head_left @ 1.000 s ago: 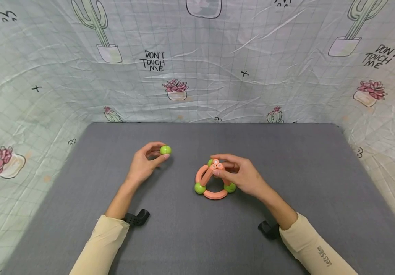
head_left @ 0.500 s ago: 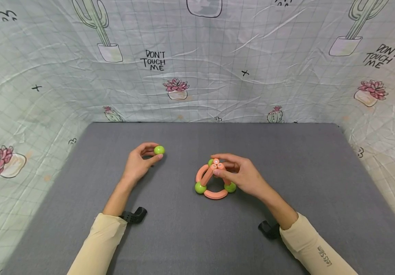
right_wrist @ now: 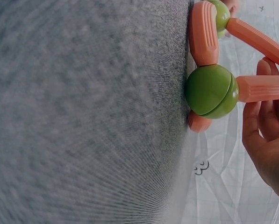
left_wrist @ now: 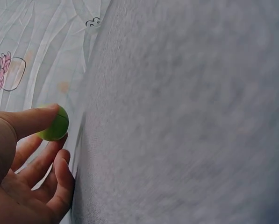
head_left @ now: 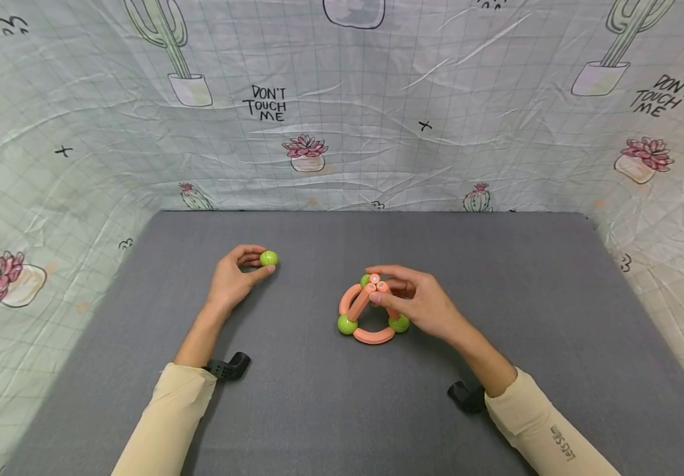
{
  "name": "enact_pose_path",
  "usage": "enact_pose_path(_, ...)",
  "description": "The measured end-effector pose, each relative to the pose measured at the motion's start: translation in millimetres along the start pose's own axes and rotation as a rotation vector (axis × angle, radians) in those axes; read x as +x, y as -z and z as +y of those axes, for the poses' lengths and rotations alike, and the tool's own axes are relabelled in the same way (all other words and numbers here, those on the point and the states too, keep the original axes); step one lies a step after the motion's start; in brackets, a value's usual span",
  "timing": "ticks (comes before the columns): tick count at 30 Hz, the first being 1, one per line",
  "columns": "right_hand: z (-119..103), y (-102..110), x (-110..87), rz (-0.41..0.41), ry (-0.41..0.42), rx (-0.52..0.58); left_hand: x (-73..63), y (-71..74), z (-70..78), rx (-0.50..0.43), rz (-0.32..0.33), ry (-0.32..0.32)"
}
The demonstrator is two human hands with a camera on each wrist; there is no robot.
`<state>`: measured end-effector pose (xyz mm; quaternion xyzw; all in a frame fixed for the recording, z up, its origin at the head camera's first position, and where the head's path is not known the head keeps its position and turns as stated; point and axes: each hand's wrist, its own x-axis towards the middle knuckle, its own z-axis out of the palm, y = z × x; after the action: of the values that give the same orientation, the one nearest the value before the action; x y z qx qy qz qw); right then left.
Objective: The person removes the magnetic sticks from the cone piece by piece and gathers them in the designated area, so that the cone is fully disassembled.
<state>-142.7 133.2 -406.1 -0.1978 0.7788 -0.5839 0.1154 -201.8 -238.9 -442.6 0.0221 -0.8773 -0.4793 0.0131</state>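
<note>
Between thumb and fingertips, my left hand [head_left: 231, 279] pinches a loose green ball [head_left: 268, 258], low over the table's left half. The left wrist view shows the thumb across this ball [left_wrist: 57, 126], with the other fingers loosely curled below. Right of centre stands a pyramid-shaped magnetic building toy. Its base joins curved orange bars [head_left: 374, 336] and green balls [head_left: 347, 324]; straight orange rods [head_left: 360, 305] lean inward until their pale-tipped ends meet at the top. My right hand [head_left: 418, 297] holds those rods together near their upper ends. In the right wrist view, a base ball [right_wrist: 211, 91] sits against the table.
The grey tabletop [head_left: 312, 410] reaches back to a patterned cloth [head_left: 366, 106] that hangs behind and along both sides. Each wrist wears a black camera mount, the left one [head_left: 231, 365] and the right one [head_left: 466, 398] both sticking out over the table.
My left hand has drawn leftward with the green ball, away from the toy. The right hand and the pyramid have stayed in place.
</note>
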Motion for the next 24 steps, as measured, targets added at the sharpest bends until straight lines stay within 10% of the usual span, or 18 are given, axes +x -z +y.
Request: enact_pose_path(24, -1.1, -0.2, -0.2, 0.005, 0.006, -0.018, 11.6, 7.7, -7.0, 0.127, 0.007, -0.024)
